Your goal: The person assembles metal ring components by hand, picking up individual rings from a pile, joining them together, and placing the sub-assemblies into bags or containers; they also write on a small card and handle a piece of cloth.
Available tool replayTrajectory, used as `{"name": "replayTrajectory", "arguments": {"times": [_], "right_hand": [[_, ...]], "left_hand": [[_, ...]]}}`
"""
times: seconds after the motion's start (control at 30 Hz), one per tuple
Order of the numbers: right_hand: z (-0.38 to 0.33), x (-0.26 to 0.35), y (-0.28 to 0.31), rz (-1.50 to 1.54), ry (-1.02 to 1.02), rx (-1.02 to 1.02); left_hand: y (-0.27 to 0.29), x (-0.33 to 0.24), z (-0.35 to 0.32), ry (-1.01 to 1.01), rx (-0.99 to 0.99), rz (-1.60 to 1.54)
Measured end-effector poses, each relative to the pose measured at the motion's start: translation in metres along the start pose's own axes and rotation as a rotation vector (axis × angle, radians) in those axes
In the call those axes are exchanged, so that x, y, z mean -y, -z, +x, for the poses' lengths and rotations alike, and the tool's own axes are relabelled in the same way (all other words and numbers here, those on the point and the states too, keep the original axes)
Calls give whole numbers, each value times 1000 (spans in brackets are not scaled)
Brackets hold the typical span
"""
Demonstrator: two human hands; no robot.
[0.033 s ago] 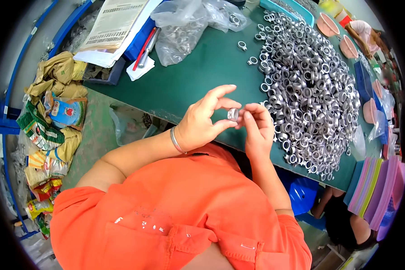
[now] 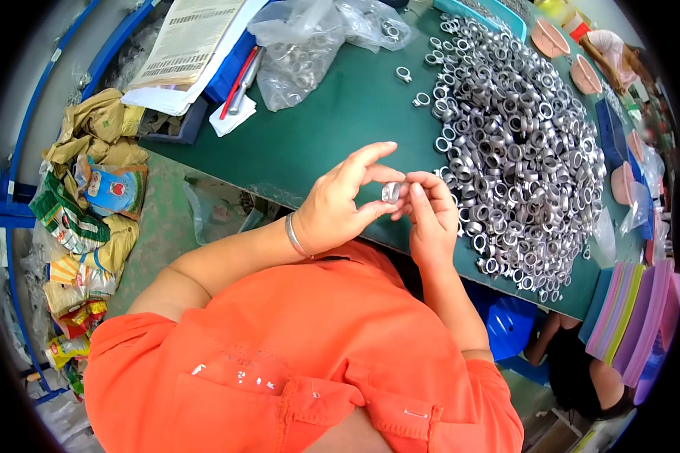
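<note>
A small silver metal ring [image 2: 391, 192] with a lug on its side is held up just above the near table edge. My left hand [image 2: 338, 202] grips it between thumb and fingers, the index finger raised clear of it. At the ring's other side, the bent fingers and thumb of my right hand [image 2: 434, 220] pinch it, partly hiding that edge. Just beyond my right hand a large heap of similar grey metal rings [image 2: 517, 143] covers the right part of the green table [image 2: 332, 124]. Two loose rings [image 2: 403, 75] lie left of the heap.
Clear plastic bags [image 2: 298, 57] with rings inside lie at the back, beside a red pen [image 2: 238, 83] and papers [image 2: 185, 45]. Pink baskets [image 2: 549, 39] line the far right. Sacks [image 2: 98, 189] stand at left. Another person [image 2: 585, 370] is at lower right, near stacked coloured sheets [image 2: 619, 321].
The fingers of my right hand have shifted slightly at the ring. Both hands keep nearly the same place, and the table appears a little farther left in the picture.
</note>
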State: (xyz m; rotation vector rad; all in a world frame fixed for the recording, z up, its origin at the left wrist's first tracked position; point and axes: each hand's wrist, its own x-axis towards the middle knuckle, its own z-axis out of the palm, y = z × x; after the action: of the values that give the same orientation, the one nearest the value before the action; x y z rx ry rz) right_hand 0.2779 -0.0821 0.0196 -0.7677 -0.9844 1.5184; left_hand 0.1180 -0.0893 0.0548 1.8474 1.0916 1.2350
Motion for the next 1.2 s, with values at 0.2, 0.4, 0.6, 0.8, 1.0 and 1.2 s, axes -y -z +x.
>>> {"name": "replayTrajectory", "arguments": {"times": [0.2,0.4,0.6,0.8,1.0,1.2], "right_hand": [[1,2,22,85,-86,23],[9,18,30,-457,386,-88],[32,29,23,-961,722,226],[119,25,25,-1598,669,149],[172,16,33,-2075,517,188],[133,27,5,-1048,-79,211]], "left_hand": [[-25,-1,22,-223,34,312],[-39,11,29,544,99,-512],[-25,24,37,852,28,-1147],[12,49,37,964,11,-972],[36,50,46,889,-23,-965],[36,69,52,808,-57,-939]]}}
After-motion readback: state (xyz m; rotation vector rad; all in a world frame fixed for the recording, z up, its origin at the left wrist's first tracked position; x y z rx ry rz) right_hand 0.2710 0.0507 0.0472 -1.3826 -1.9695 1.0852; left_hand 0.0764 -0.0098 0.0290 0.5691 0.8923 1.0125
